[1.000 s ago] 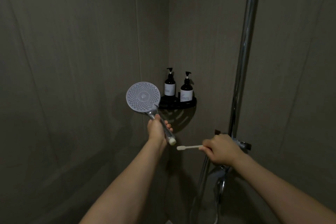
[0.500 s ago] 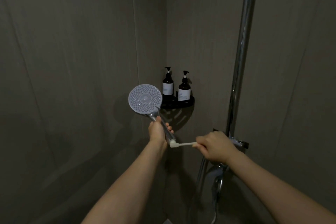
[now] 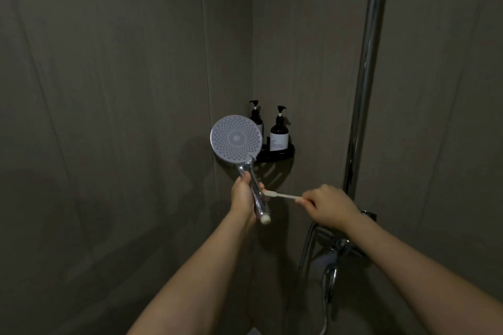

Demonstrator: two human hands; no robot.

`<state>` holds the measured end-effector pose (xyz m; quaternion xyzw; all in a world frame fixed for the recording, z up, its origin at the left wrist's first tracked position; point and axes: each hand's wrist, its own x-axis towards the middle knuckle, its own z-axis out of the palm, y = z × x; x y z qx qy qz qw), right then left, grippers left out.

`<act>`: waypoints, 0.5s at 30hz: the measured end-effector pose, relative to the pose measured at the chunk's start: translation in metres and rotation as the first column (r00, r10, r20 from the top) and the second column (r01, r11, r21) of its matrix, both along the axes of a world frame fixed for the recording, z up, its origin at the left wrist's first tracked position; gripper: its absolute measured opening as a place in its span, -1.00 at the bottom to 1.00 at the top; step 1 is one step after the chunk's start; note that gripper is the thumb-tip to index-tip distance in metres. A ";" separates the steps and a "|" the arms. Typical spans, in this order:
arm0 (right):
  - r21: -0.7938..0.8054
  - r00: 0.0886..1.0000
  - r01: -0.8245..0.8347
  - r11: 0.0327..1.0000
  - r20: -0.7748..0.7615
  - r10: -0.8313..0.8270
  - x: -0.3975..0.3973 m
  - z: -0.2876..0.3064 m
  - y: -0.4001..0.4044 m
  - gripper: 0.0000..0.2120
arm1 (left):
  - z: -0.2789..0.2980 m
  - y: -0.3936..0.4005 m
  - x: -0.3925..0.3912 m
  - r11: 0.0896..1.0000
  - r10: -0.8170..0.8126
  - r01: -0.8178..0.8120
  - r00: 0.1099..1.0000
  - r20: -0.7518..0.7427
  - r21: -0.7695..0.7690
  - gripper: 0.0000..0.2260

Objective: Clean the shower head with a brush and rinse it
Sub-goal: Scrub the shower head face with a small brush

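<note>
From the head camera, the left hand (image 3: 243,197) is wrapped tight around the chrome handle of the shower head (image 3: 236,139), whose round nozzle face is turned toward the camera, in front of the wall corner. The right hand (image 3: 328,205) pinches a white brush (image 3: 281,195) by its end — the bristle tip touches the handle beside the left fingers. Behind, two dark pump bottles (image 3: 279,132) stand on a black corner shelf (image 3: 283,154); a chrome riser pipe (image 3: 366,76) runs up at right.

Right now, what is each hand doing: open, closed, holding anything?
Left hand: closed around the shower head handle.
Right hand: closed on the brush, its tip at the handle.
</note>
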<state>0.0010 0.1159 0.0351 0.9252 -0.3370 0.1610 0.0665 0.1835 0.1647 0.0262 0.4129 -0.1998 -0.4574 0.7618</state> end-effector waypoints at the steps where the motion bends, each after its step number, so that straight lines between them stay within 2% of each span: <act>1: 0.030 0.999 -0.042 0.999 -0.013 0.042 0.000 -0.001 0.002 -0.67 | 0.001 -0.001 0.001 1.000 -0.006 0.006 1.000 0.011 0.005 -0.81; 3: 0.079 0.993 -0.095 0.992 -0.063 0.101 0.002 -0.004 0.006 -0.63 | 0.000 -0.003 0.003 1.000 -0.014 0.014 0.999 0.035 0.019 -0.82; 6: 0.017 0.997 -0.032 0.999 -0.068 0.033 -0.008 -0.007 0.003 -0.65 | -0.003 -0.003 0.005 0.999 -0.014 0.013 0.999 0.044 0.029 -0.83; 11: -0.022 0.986 -0.135 0.991 -0.096 0.133 -0.009 -0.016 0.009 -0.67 | -0.003 -0.004 0.007 0.997 -0.048 0.050 0.998 -0.036 0.062 -0.75; 15: -0.020 0.992 -0.090 0.996 -0.088 0.088 -0.014 -0.020 0.007 -0.73 | -0.002 -0.003 0.007 0.998 -0.032 0.036 0.996 -0.079 0.058 -0.76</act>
